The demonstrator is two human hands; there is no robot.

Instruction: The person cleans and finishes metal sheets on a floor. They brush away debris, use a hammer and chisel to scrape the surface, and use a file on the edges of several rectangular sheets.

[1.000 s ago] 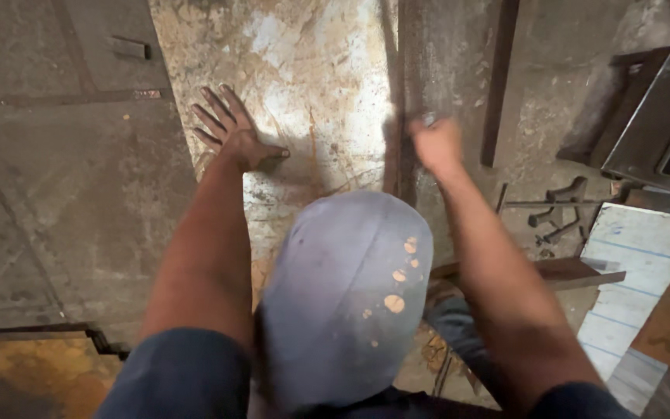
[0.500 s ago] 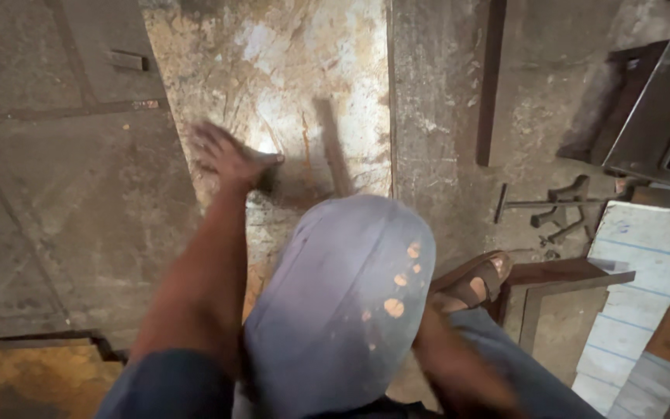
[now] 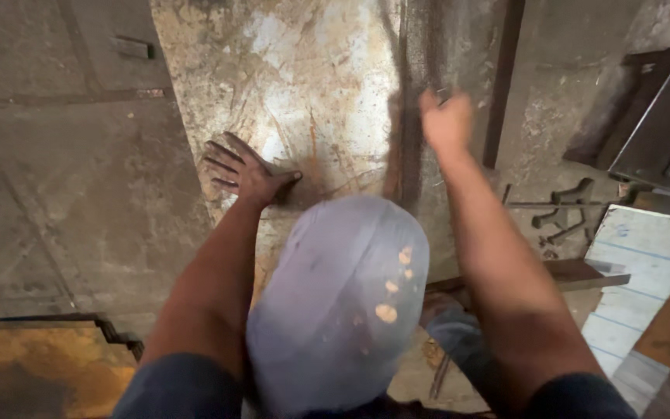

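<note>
My left hand lies flat with fingers spread on a large scratched, rust-stained metal sheet on the floor. My right hand is blurred and raised over the sheet's right edge, beside a dark rusty streak. Its fingers are curled around a small grey piece that pokes out at the top. The pale brim of my cap hides the near part of the sheet.
A thin dark bar lies right of the sheet. A dark metal box stands at the upper right, with metal tools and a white board below it. A rusty plate is at the lower left.
My right hand pulled back toward my body, then swung forward again to the sheet's right edge. My left hand stayed flat on the sheet.
</note>
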